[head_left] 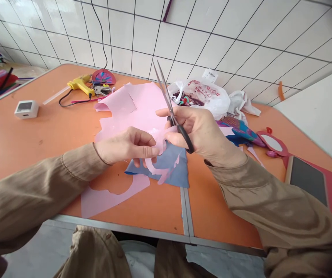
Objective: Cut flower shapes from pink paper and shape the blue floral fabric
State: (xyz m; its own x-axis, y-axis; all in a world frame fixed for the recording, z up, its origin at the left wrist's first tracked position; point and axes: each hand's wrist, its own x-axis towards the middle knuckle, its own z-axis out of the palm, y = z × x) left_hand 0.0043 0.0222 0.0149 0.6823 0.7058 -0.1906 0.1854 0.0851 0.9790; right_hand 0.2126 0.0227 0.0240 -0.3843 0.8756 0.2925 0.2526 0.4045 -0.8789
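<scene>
Between the thumb and fingers of my left hand (pixel 128 146) is a thin pink cut piece (pixel 159 139) of felt-like material. A narrow curled pink strip (pixel 156 170) hangs below those fingers. My right hand (pixel 203 133) is closed around the black handles of scissors (pixel 166 90), whose blades point up and away, slightly apart. Its fingertips are close to the pink piece; whether they also pinch it I cannot tell. Under both hands lies a blue-grey cloth piece (pixel 180 177). A large pink sheet (pixel 145 100) spreads behind, and a pink offcut (pixel 102 202) with a curved edge lies nearer me.
A yellow glue gun (pixel 80 84), pliers (pixel 102 90) and a white box-shaped device (pixel 26 109) sit at left. At the back are a white plastic bag (pixel 221 102) and yarn scraps. On the right lie a pink-rimmed oval (pixel 273 143) and a dark flat panel (pixel 307 179).
</scene>
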